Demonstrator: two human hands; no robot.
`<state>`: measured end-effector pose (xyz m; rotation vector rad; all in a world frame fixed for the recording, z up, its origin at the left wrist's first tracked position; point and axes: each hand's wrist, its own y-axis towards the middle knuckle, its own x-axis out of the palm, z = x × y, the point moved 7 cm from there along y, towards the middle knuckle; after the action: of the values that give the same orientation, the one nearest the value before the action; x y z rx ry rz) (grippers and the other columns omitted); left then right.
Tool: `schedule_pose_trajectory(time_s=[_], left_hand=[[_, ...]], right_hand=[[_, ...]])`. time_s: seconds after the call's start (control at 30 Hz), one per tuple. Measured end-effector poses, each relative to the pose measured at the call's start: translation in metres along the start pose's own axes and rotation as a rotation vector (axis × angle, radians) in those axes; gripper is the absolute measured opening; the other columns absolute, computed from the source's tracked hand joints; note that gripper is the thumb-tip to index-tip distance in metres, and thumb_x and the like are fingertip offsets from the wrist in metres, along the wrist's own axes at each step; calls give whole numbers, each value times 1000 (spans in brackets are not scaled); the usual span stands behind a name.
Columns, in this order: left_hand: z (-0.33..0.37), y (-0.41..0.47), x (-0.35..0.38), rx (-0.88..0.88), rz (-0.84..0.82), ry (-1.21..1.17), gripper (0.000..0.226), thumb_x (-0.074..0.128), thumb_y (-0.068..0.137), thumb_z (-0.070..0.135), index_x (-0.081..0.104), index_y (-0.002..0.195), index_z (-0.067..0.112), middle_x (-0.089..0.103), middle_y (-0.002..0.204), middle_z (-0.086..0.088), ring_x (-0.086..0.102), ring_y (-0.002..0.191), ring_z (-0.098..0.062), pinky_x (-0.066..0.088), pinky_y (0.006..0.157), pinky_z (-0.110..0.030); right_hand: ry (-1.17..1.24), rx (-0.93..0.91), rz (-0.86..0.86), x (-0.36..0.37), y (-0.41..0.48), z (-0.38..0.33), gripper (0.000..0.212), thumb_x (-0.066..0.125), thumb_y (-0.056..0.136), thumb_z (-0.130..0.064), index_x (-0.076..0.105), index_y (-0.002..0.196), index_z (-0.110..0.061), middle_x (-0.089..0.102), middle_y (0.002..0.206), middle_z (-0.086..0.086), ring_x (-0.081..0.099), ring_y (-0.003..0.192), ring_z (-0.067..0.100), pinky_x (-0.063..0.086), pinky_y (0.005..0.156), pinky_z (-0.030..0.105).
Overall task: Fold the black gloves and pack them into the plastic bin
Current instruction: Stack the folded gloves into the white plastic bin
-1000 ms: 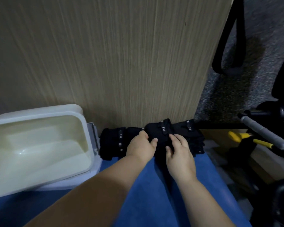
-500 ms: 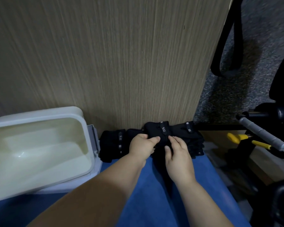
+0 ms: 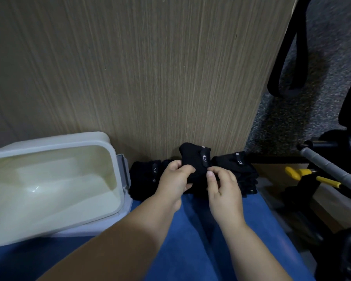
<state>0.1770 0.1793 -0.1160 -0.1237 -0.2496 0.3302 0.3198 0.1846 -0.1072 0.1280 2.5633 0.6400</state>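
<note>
Black gloves lie in a row on the blue surface (image 3: 201, 240) against a wooden panel. The middle glove (image 3: 195, 159) is raised a little, its white label facing me. My left hand (image 3: 173, 182) pinches its left edge and my right hand (image 3: 223, 189) pinches its right edge. Another black glove (image 3: 145, 176) lies to the left, and a stack of gloves (image 3: 241, 172) sits to the right. The white plastic bin (image 3: 111, 151) stands at the left with nothing inside it.
The wooden panel (image 3: 150, 78) rises directly behind the gloves. At the right are a black frame with a grey handle (image 3: 328, 171), yellow-handled tools (image 3: 310, 177), and a black chair over grey carpet (image 3: 312, 67).
Both hands have closed on the middle glove and lifted it slightly up along the panel. The gloves on either side have stayed where they were.
</note>
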Motion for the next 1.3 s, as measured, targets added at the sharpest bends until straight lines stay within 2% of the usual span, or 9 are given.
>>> schedule_pose_trajectory(time_s=[0.13, 0.23, 0.4, 0.53, 0.7, 0.8, 1.0, 1.13, 1.3], left_hand=[[1, -10, -12, -32, -28, -75, 10, 57, 88, 10, 62, 92, 17, 70, 89, -1, 64, 89, -17, 50, 80, -29], [0, -20, -23, -64, -55, -123, 12, 55, 88, 9, 62, 90, 19, 68, 90, -2, 63, 90, -18, 49, 71, -26], [1, -35, -48, -110, -75, -147, 19, 52, 88, 7, 61, 98, 19, 65, 93, -3, 58, 86, -17, 45, 66, -25], [3, -45, -72, -149, -112, -95, 19, 48, 87, 6, 59, 87, 21, 59, 84, 0, 52, 77, -15, 39, 61, -25], [1, -56, -108, -207, -156, -27, 21, 45, 85, 7, 57, 78, 23, 59, 77, 3, 51, 76, -14, 39, 62, -26], [0, -61, -135, -224, -131, -2, 19, 46, 83, 9, 60, 87, 21, 62, 81, 2, 55, 79, -15, 42, 63, -27], [5, -71, -188, -212, -25, 60, 16, 45, 87, 9, 60, 91, 10, 62, 72, -4, 58, 64, -18, 46, 51, -26], [12, -71, -233, -129, 137, 111, 13, 53, 87, 14, 58, 94, 5, 62, 86, -15, 62, 78, -30, 56, 63, -39], [14, -70, -280, -48, 337, 69, 66, 75, 57, 39, 57, 113, 11, 69, 97, -12, 70, 84, -30, 60, 69, -48]], right_hand=[[60, 23, 24, -1, -3, -4, 23, 46, 97, -39, 61, 87, -24, 60, 81, -4, 59, 78, 14, 41, 67, 26], [111, 74, 29, 0, -8, -11, 20, 56, 93, -38, 53, 78, -25, 59, 70, -3, 57, 70, 15, 39, 62, 29], [318, 248, -8, 8, -20, -19, 38, 74, 81, -25, 49, 109, -25, 54, 105, -4, 54, 88, 3, 41, 72, 18], [673, 413, -200, 36, -31, -29, 67, 74, 68, -20, 45, 128, -32, 62, 118, -4, 60, 104, 9, 47, 90, 28], [861, 577, -407, 63, -49, -54, 45, 60, 86, -9, 53, 127, -28, 72, 104, -2, 66, 96, 14, 49, 75, 30], [876, 660, -484, 82, -62, -65, 35, 57, 89, -17, 57, 124, -21, 70, 113, 7, 64, 105, 23, 49, 79, 36], [782, 640, -609, 121, -85, -92, 23, 54, 91, -8, 64, 111, -1, 70, 107, 19, 66, 91, 26, 51, 75, 35], [735, 602, -594, 152, -95, -105, 19, 58, 91, -6, 64, 108, -3, 72, 102, 17, 68, 91, 28, 54, 80, 42], [622, 546, -544, 188, -99, -118, 21, 61, 89, -5, 62, 109, -10, 72, 100, 12, 70, 93, 25, 57, 83, 38]])
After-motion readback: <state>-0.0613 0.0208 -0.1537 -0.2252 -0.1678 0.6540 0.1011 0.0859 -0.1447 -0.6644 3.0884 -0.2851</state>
